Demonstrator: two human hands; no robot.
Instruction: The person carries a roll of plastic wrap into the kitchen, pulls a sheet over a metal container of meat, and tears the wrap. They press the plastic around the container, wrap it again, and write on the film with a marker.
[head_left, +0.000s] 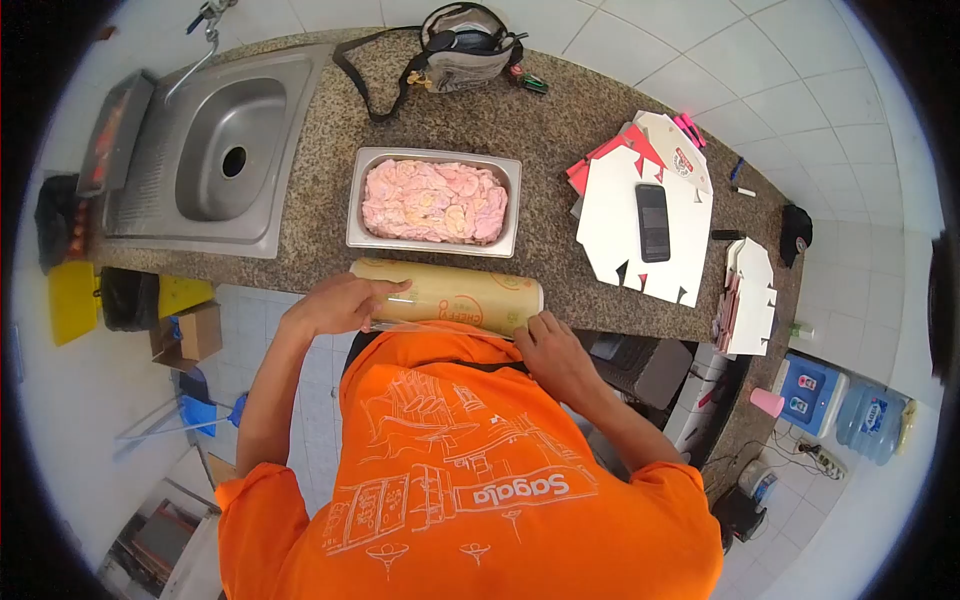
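A thick roll of plastic film (450, 292) with printed lettering lies along the counter's front edge, against the orange shirt. My left hand (345, 304) rests on the roll's left end, fingers apart and pointing across it. At the lower right end, my right hand (548, 345) has its fingers closed on the film's edge. Just behind the roll stands a rectangular metal tray (354, 205) filled with pale pink raw meat (435, 202), its top uncovered.
A steel sink (285, 165) is at the left. A bag (470, 62) with a strap lies at the back. Flat white and red cardboard (605, 215) carries a phone (653, 222) at the right, with more folded cardboard (752, 295) beyond. Pens lie near the wall.
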